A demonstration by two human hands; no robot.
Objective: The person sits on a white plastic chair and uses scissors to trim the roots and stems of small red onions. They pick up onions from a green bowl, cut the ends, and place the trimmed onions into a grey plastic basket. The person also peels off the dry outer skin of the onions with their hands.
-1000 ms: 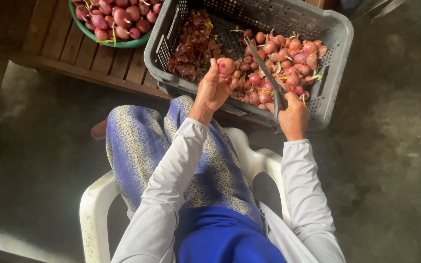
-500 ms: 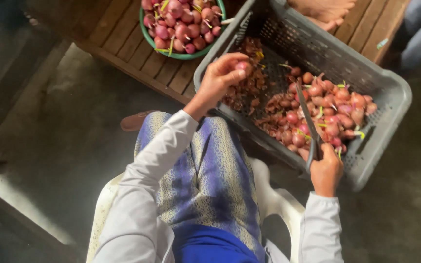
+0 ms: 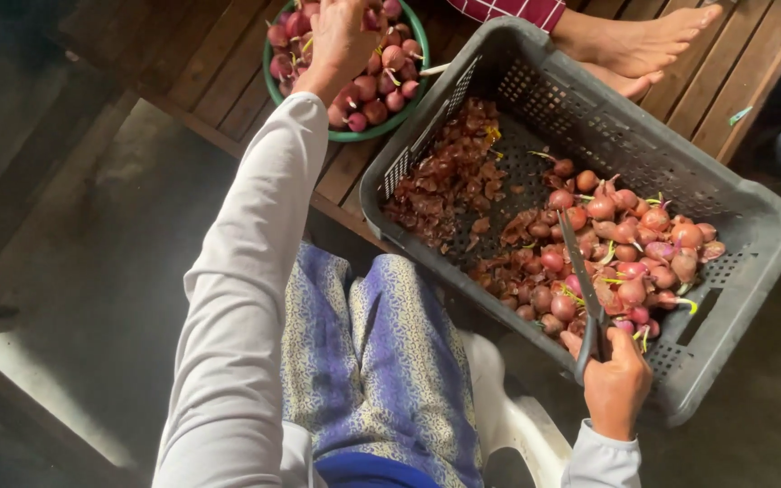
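My left hand (image 3: 343, 38) reaches out over a green bowl (image 3: 354, 136) of peeled red shallots on the wooden platform. Its fingers curl around one shallot (image 3: 374, 16) right above the pile. My right hand (image 3: 616, 384) rests at the near rim of a grey plastic crate (image 3: 752, 271) and grips a knife (image 3: 576, 271), whose blade points out over the unpeeled shallots (image 3: 625, 253) heaped in the crate's right half. Dry brown peels (image 3: 445, 190) lie in the crate's left half.
Another person's bare feet (image 3: 644, 45) rest on the wooden slats (image 3: 716, 81) just beyond the crate. I sit on a white plastic chair (image 3: 517, 425), with my knees in blue patterned cloth (image 3: 372, 361) below the crate. A grey concrete floor (image 3: 92, 271) lies to the left.
My left hand has carried a shallot from the crate leftward to the green bowl. My right hand with the knife stayed at the crate's near rim. The view shifted toward the bowl.
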